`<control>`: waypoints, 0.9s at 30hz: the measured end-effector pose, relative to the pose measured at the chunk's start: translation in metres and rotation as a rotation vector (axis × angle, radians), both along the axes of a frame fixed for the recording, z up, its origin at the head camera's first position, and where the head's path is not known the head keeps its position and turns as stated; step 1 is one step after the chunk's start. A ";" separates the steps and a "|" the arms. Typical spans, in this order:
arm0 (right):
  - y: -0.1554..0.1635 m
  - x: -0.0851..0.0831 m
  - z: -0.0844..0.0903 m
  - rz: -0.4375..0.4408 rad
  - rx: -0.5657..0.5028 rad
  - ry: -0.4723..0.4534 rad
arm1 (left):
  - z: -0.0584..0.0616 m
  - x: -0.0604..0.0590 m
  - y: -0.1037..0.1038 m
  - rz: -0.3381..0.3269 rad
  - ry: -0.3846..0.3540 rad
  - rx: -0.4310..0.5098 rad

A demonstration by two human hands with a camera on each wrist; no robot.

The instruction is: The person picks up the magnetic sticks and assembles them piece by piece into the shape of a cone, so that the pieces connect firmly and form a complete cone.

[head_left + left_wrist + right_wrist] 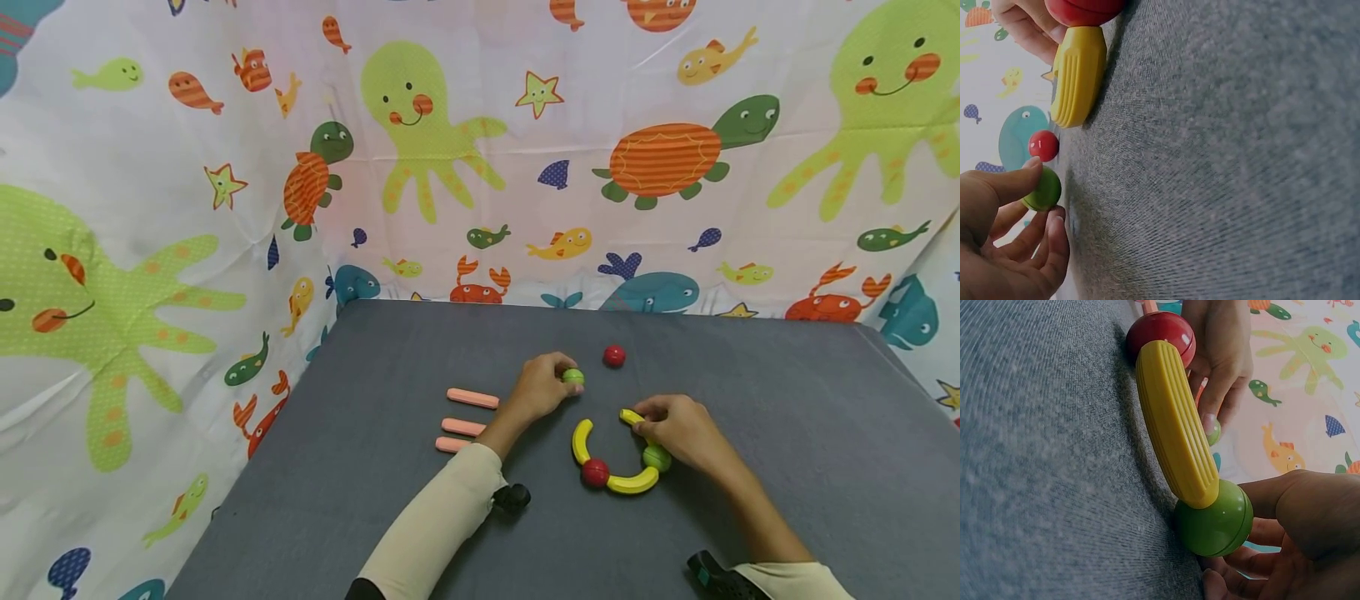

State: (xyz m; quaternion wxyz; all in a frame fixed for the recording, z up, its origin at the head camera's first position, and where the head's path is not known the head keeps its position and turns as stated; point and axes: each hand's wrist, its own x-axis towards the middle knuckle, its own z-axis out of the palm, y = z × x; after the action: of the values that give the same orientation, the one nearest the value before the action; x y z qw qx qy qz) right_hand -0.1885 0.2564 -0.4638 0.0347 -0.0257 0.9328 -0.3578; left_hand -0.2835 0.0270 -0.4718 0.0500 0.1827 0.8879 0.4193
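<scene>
Between thumb and fingers, my left hand (pixel 542 385) pinches a small green ball (pixel 573 377), seen closer as a green ball (pixel 1047 189) in the left wrist view. My right hand (pixel 681 427) grips a curved yellow piece (pixel 631 416), partly covered by the fingers. That piece meets a second green ball (pixel 657 458). From there an open ring continues through a ridged yellow piece (pixel 633 482), a red ball (pixel 596 473) and another yellow piece (pixel 582 442). The ring's gap faces the far side, near my left hand.
A loose red ball (pixel 614 357) lies beyond the ring. Three pink sticks, one the far stick (pixel 472 398), lie left of it, partly behind my left forearm. The grey table (pixel 360 500) meets a cloth (pixel 525 217) printed with sea animals at the back and left.
</scene>
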 end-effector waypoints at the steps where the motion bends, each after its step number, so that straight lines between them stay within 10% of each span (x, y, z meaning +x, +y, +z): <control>1: 0.000 0.000 0.000 0.000 0.003 -0.004 | 0.000 0.001 0.000 -0.001 0.002 0.002; 27: 0.000 -0.001 0.002 -0.016 -0.018 0.009 | 0.002 0.028 -0.001 -0.124 -0.033 0.097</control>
State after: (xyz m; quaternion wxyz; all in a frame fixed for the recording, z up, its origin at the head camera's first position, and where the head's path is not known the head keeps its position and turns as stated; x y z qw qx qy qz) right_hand -0.1899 0.2568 -0.4621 0.0275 -0.0201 0.9298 -0.3664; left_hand -0.2555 0.0256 -0.4699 0.0814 0.2326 0.8525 0.4610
